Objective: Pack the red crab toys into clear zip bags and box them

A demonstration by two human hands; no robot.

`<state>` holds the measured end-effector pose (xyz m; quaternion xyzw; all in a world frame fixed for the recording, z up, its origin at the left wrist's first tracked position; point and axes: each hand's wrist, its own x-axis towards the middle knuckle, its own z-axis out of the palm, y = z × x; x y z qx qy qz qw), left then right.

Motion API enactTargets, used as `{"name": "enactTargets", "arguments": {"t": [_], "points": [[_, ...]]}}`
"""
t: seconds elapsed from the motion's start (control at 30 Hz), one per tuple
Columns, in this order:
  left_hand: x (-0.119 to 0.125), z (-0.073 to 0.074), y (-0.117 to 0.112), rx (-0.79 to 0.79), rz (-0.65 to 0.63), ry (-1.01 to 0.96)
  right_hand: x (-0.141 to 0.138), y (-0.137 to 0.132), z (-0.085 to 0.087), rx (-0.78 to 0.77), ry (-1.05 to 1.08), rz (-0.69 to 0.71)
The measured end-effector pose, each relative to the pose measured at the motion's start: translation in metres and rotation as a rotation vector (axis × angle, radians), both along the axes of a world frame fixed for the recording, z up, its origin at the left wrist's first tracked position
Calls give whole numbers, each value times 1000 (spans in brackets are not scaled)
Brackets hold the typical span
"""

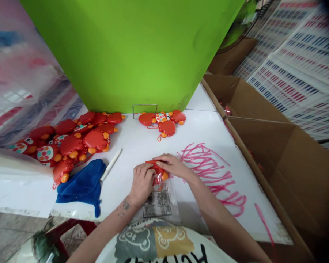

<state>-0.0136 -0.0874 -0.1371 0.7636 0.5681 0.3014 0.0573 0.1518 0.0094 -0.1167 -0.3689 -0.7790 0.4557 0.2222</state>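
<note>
My left hand (141, 181) and my right hand (172, 165) are both closed on one red crab toy (158, 171) at the middle of the white table (203, 131). The toy sits at the mouth of a clear plastic bag (159, 202) with a printed label, lying flat in front of me. My fingers cover most of the toy; an orange claw shows by my right hand.
A pile of red crab toys (71, 140) lies at the left, a small group of crab toys (164, 122) at the back. A blue cloth (82, 184) and a white stick (111, 164) lie left of my hands. A green panel (137, 51) stands behind; open cardboard boxes (276, 146) stand right.
</note>
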Motion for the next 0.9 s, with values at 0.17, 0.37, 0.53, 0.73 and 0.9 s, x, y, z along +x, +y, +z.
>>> {"name": "enactTargets", "arguments": {"t": [0.17, 0.37, 0.53, 0.73, 0.9], "points": [[-2, 5, 6, -130, -44, -155, 20, -2, 1, 143, -264, -245], [-7, 24, 14, -314, -75, -230, 23, -25, -9, 19, -254, -248], [-6, 43, 12, -483, -110, -174, 3, -43, -8, 36, -71, -415], [-13, 42, 5, -277, 49, -360, -3, -50, 0, -59, 183, -483], [-23, 26, 4, -566, 159, -816, 0, -52, 1, -34, 277, -542]]}}
